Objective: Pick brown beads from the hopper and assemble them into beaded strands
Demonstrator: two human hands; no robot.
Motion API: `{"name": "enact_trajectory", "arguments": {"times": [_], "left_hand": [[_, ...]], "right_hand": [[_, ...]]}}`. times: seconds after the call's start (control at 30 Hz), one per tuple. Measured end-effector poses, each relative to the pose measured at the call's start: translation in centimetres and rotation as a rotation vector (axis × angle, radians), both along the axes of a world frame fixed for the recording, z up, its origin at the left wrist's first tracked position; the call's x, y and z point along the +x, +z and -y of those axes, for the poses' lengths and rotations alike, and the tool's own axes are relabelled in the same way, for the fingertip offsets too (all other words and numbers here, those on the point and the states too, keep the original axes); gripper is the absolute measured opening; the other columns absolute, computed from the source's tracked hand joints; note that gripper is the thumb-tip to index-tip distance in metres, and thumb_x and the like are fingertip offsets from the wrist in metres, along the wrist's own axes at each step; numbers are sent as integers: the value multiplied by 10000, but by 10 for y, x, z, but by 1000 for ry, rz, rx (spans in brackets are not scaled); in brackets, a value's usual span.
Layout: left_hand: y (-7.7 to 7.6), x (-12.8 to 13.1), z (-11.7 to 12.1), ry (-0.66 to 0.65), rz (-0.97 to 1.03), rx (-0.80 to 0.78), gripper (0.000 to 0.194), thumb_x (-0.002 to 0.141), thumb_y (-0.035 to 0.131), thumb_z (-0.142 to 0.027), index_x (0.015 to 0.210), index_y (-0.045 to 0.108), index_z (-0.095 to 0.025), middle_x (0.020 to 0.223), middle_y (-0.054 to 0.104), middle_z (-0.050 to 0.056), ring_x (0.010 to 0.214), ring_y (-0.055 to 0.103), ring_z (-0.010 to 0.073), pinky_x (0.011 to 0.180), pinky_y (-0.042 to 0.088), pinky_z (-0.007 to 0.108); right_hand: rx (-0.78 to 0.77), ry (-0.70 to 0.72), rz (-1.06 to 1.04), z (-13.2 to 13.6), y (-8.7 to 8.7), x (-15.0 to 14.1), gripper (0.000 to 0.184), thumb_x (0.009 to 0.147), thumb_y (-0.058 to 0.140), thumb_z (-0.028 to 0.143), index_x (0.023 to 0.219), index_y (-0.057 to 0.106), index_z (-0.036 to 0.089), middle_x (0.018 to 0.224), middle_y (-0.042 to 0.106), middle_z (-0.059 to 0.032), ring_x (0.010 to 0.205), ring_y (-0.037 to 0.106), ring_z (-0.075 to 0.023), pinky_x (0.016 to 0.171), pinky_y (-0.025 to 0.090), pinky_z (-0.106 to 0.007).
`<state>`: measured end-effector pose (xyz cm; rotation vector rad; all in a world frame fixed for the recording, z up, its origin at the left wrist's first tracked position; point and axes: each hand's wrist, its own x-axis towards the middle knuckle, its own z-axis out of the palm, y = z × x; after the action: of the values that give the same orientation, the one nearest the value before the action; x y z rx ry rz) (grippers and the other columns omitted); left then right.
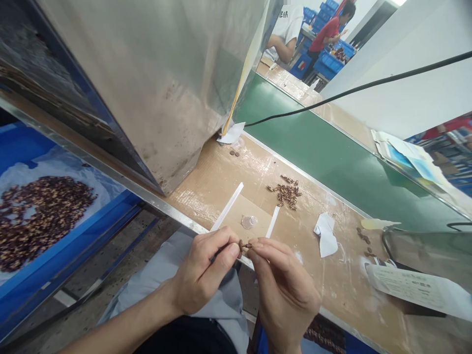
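Note:
My left hand [201,271] and my right hand [283,295] meet over the table's near edge, their fingertips pinching a few small brown bead-like pieces [245,245] between them. Beyond the fingertips, a loose heap of similar brown pieces [285,193] lies on the cardboard-covered table top [206,196]. A clear round plastic disc [249,222] sits nearest my hands, between two white strips [226,207] [273,221]. To my left, a blue bin [70,236] lined with a clear bag holds a large mass of brown pieces [44,221].
A dented metal sheet [147,83] rises at the table's back left. A green belt [332,142] runs behind the table under a black cable [354,91]. White paper scraps [325,235] and a printed sheet [416,290] lie right. Two people work far off among blue crates [328,64].

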<state>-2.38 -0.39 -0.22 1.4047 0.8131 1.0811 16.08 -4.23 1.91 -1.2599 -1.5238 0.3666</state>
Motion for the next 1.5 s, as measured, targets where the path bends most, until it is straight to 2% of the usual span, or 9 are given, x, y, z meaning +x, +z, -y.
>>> {"name": "enact_trajectory", "arguments": {"times": [0.43, 0.63, 0.8, 1.07, 1.2, 1.33, 1.4, 1.5], "left_hand": [[4, -7, -10, -81, -139, 268, 301, 1257, 436, -206, 972, 524, -254, 856, 546, -27, 750, 547, 169, 746, 421, 339], [3, -8, -14, -90, -188, 323, 275, 1249, 438, -177, 1002, 527, -257, 878, 554, -30, 761, 550, 171, 750, 421, 336], [5, -7, -16, -78, -213, 361, 263, 1243, 455, -166, 1005, 515, -260, 875, 553, -35, 756, 561, 165, 739, 425, 328], [13, -10, -12, -84, -238, 276, 303, 1251, 440, -216, 998, 602, -252, 869, 623, -15, 771, 609, 179, 764, 449, 343], [12, -11, -10, -57, -196, 221, 330, 1255, 427, -280, 967, 587, -255, 854, 618, 0, 768, 600, 195, 769, 445, 363], [13, -11, -14, -94, -188, 247, 354, 1257, 395, -282, 946, 562, -258, 845, 622, 6, 754, 593, 197, 759, 453, 360], [12, -12, -15, -103, -197, 277, 345, 1255, 404, -255, 951, 568, -258, 841, 614, -3, 753, 594, 187, 751, 449, 346], [4, -16, -16, -47, -226, 251, 359, 1258, 413, -255, 944, 587, -257, 829, 595, -15, 740, 573, 180, 759, 438, 345]], "right_hand": [[74, 21, 30, -1, 2, -3, 270, 1092, 831, -4, 1196, 891, 238, 1129, 895, -54, 985, 891, -228, 882, 769, -334], [79, 45, 49, -3, 8, -4, 302, 1088, 804, -34, 1204, 884, 234, 1131, 889, -51, 978, 890, -211, 882, 767, -306], [101, 44, 48, -3, 6, -5, 326, 1076, 807, -50, 1226, 879, 230, 1148, 888, -56, 995, 888, -211, 896, 766, -305], [60, -13, -43, -1, -1, -1, 247, 1103, 812, 19, 1176, 877, 246, 1097, 879, -49, 968, 875, -218, 880, 763, -318], [70, 4, -62, 1, -1, -5, 289, 1094, 794, -11, 1205, 874, 243, 1134, 883, -55, 987, 883, -216, 894, 762, -309], [86, 14, -33, 0, 4, -9, 314, 1085, 795, -25, 1238, 866, 240, 1158, 887, -57, 979, 888, -215, 882, 765, -302], [102, -23, 29, 1, 5, 2, 299, 1103, 794, -7, 1252, 866, 243, 1172, 890, -59, 995, 890, -215, 890, 765, -305], [96, -167, 249, 6, 1, 44, 220, 1148, 798, 64, 1234, 871, 252, 1170, 897, -56, 1018, 892, -220, 934, 759, -323]]}}
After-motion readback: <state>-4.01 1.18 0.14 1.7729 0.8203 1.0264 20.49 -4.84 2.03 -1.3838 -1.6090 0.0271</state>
